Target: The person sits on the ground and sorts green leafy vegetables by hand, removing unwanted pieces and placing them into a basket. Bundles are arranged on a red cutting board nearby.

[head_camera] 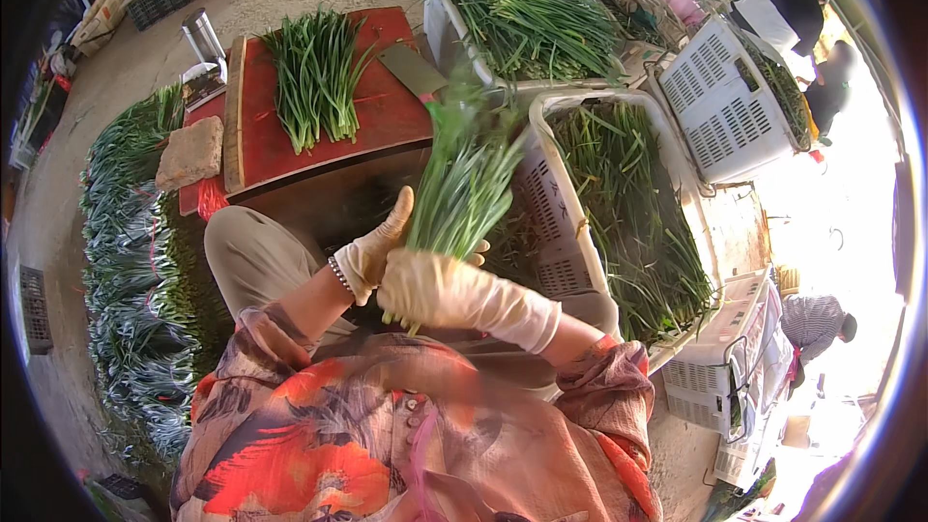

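My right hand (442, 293), in a pale glove and blurred, is wrapped around the lower stems of a bunch of garlic chives (460, 203). The leaves point away from me and blur at their tips; a few stem ends poke out below the glove. On the bunch's left side is my left hand (377, 246), also gloved, thumb raised and apart. Its fingers are mostly hidden behind the bunch and my right hand. Beyond my hands, another chive bunch (315, 80) lies on a red board (388, 112), with a cleaver (411, 71) at the board's right edge.
A white plastic crate (562, 196) holding loose leaves stands at my right, and one heaped with chives (522, 11) is behind it. Tied chive bunches (138, 290) line the floor at left. A brick (190, 152) and a steel cup (204, 36) flank the board. People are at far right.
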{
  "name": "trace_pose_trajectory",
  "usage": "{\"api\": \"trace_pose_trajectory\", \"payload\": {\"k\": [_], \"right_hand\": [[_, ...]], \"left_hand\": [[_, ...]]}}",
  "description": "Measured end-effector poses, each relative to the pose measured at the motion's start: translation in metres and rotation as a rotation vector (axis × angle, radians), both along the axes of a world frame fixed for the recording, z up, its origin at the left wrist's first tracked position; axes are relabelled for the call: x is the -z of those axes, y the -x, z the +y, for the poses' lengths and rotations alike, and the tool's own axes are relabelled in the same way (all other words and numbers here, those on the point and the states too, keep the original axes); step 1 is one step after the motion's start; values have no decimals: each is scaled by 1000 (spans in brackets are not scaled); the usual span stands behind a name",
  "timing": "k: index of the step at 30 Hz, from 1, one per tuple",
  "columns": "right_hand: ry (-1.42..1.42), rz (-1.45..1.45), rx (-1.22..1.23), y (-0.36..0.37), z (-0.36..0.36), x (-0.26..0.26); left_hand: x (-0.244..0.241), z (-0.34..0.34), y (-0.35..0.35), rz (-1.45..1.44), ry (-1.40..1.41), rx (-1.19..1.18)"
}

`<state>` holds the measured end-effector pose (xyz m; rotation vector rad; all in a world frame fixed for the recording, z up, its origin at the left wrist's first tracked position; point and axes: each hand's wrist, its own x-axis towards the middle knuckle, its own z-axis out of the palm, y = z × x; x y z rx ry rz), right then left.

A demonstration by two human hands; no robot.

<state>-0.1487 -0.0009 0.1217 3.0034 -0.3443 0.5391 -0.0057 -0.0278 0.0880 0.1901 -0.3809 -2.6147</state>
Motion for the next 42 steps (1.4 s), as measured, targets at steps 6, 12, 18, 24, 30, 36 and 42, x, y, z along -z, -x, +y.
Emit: {"api": "trace_pose_trajectory", "payload": {"k": [6,12,18,24,30,36,42], "right_hand": [[80,292,45,-16,28,13],[-543,-319,-44,1,13,-33],[-1326,-1017,570,42,-61,21],[-1398,-1199,424,-2,-174,-3],[-1490,-1172,361,-26,-216,-33],[-1200,-1103,627,90,-241,50],[-244,-884,821,52,-200,-59]], "left_hand": [[-2,0,2,-114,59,26],[1,-48,4,-342,232,-118],[5,-91,11,-439,333,-308],[-2,-134,2,-673,705,-463],[-35,-172,-28,-636,608,-398],[-35,-158,-24,-611,512,-425],[17,-159,-16,-739,565,-464]]}}
